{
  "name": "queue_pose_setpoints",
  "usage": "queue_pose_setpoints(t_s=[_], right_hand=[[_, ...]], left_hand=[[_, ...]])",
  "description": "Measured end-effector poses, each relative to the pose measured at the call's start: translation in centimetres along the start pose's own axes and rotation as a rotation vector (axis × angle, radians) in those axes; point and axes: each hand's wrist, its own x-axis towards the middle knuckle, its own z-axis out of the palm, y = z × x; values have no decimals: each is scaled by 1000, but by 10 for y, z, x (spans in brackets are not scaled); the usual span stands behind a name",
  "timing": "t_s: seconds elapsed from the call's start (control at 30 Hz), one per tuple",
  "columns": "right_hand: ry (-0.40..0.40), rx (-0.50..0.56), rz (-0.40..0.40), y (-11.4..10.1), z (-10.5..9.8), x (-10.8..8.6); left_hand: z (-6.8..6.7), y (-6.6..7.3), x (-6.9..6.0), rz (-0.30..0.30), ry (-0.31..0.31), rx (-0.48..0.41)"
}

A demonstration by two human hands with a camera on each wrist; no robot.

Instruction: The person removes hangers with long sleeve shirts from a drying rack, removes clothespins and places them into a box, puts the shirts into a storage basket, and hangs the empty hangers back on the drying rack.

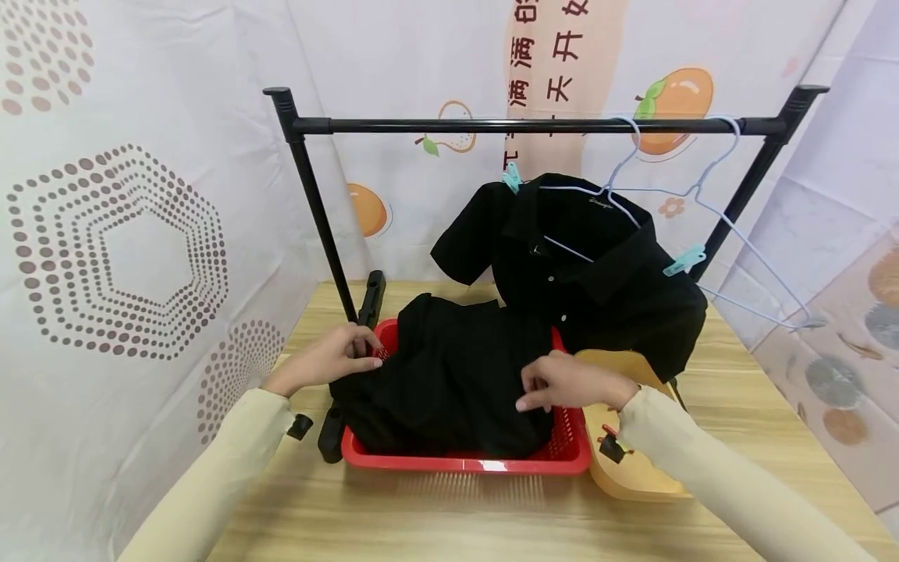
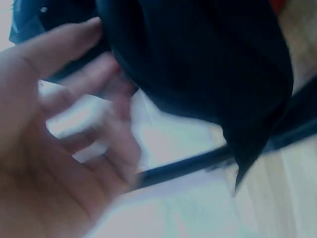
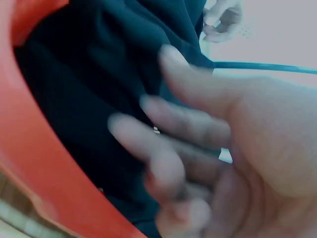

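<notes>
Cloth (image 1: 449, 382) overhangs the left edge of the basket (image 1: 435, 463).

A laundry nook is suggested by a rack (image 1: 449, 126), hangers (image 1: 609, 189) and basket (image 1: 463, 465); the wood-grain surface (image 1: 435, 531) is screened by printed curtains (image 1: 140, 250).

- A light wood-grain table (image 1: 421, 531) spreads beneath the fingers of the left hand (image 1: 326, 359) and right hand (image 1: 572, 380).
- A red basket (image 1: 463, 465) sits on the table, below and between both sets of fingers.
- A yellow container (image 1: 632, 474) stands just right of the right fingers, beside the basket.
- A black rack foot (image 1: 332, 437) passes under the left fingers.
</notes>
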Motion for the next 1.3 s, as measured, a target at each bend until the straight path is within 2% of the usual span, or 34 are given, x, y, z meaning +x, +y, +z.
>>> queue_pose_setpoints(t_s=[0.13,0.2,0.23,0.3,0.37,0.47,0.53,0.6,0.63,0.7,0.77,0.83,0.9,1.0,1.07,1.13,1.2,1.3], right_hand=[[206,-56,171,9,-4,13],[271,-83,257,14,-3,20],[287,-89,289,15,-3,23],[281,-67,356,17,-3,29],[261,-31,405,18,-2,34],[222,28,441,17,-1,41],[202,43,442,15,1,44],[181,36,430,14,4,47],[166,30,422,13,6,48],[133,25,398,12,11,50],[90,32,370,12,16,50],[49,45,342,12,20,51],[13,58,320,11,23,50],[-13,57,287,9,23,49],[-17,33,267,8,22,48],[-8,-31,242,5,20,47],[-5,-96,212,3,18,45],[-10,-161,180,1,16,42]], left_hand=[[3,-2,4,-208,-21,110],[7,0,6,-264,-31,138],[9,1,6,-271,-24,148],[11,4,8,-255,-3,152],[12,7,11,-222,30,103],[12,15,17,-154,122,-56],[14,20,22,-99,184,-201],[18,24,28,-29,202,-290],[20,25,32,4,187,-297],[24,26,37,61,119,-227],[29,26,42,83,31,-67],[32,25,47,73,-57,87],[35,25,50,49,-152,177],[37,26,53,22,-325,212],[36,28,53,37,-439,239],[37,30,52,49,-525,274],[38,30,51,46,-578,298],[40,29,50,22,-623,307]])
